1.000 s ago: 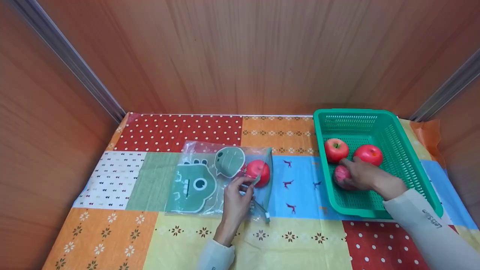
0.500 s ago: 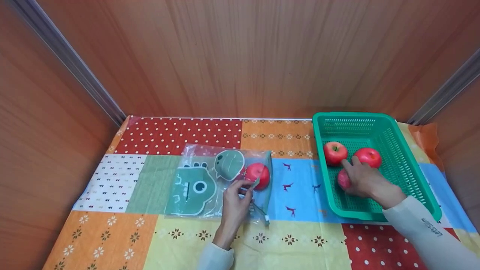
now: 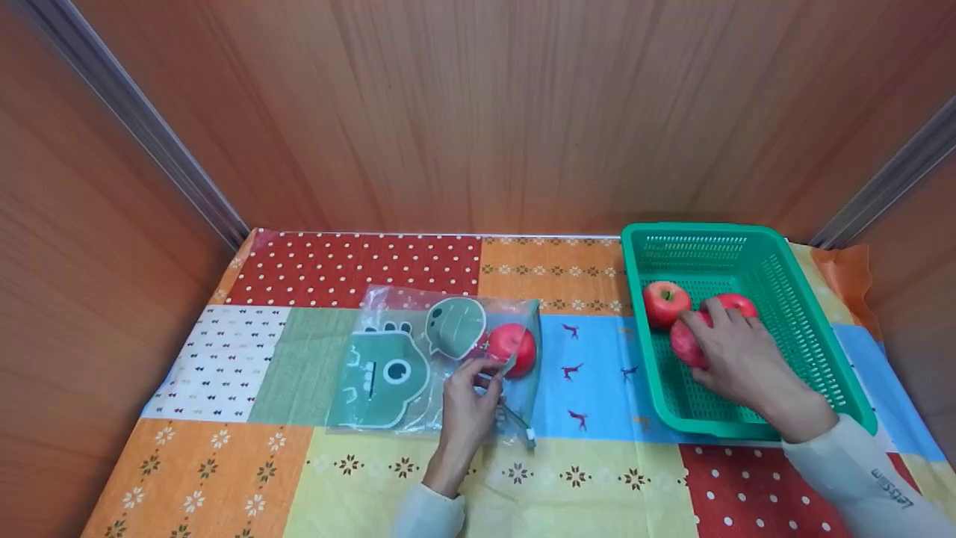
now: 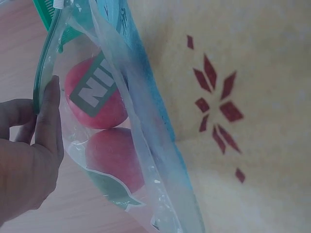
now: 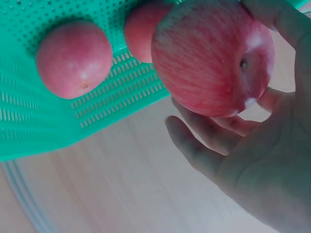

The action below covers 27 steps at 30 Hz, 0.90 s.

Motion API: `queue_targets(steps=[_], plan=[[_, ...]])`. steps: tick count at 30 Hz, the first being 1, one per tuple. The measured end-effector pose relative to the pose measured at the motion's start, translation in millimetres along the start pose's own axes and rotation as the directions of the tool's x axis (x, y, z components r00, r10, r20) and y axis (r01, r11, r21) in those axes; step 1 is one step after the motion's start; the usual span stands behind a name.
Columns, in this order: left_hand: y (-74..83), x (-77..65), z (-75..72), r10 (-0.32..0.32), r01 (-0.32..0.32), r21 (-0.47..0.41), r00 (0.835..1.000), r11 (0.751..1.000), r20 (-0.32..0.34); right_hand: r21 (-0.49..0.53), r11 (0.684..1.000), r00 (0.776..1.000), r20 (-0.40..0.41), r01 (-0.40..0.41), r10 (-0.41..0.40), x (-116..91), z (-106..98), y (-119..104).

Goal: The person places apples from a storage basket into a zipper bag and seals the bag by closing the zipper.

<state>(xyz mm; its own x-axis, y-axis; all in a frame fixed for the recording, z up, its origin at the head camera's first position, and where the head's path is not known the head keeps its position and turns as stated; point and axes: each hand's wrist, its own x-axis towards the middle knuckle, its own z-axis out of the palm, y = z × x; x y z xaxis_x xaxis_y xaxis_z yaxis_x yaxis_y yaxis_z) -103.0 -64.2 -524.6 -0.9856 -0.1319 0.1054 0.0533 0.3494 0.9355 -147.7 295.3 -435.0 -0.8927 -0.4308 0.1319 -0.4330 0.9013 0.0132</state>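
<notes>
My left hand [image 3: 469,400] pinches the green-edged opening of a clear zip bag [image 3: 381,381] printed with green cartoon dinosaurs. The left wrist view shows two red apples inside the bag, one apple [image 4: 80,80] partly behind a printed label and another apple [image 4: 114,155] beside it. On the right, my right hand [image 3: 747,366] grips a streaked red apple [image 5: 209,58] over the green basket [image 3: 657,396]. Two more apples lie in the basket: one [image 3: 667,305] at its left wall, the other [image 3: 738,303] partly hidden behind my right hand.
A patchwork-print cloth [image 3: 575,478] covers the table. Wooden panels [image 3: 478,112] stand at the back and both sides. An orange flap [image 3: 848,276] sticks up beyond the basket's right side.
My right hand has closed round the streaked apple and raised it from the basket floor, up and slightly to the right. My left hand keeps its hold on the bag's edge.
</notes>
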Motion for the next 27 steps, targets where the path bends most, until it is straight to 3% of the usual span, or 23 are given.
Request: queue_targets(steps=[16,27], plan=[[0.5,-1.7,-0.3,-0.032,0.032,-0.007,0.999,0.999,0.007,-0.008,1.0,0.995,-0.098,0.021,-0.022,1.3,-20.8,-22.4],[1.7,-1.5,-0.2,-0.047,0.047,-0.003,0.999,0.999,0.012,-0.018,0.998,0.983,-0.174,0.055,-0.057,3.2,-23.8,-44.6]])
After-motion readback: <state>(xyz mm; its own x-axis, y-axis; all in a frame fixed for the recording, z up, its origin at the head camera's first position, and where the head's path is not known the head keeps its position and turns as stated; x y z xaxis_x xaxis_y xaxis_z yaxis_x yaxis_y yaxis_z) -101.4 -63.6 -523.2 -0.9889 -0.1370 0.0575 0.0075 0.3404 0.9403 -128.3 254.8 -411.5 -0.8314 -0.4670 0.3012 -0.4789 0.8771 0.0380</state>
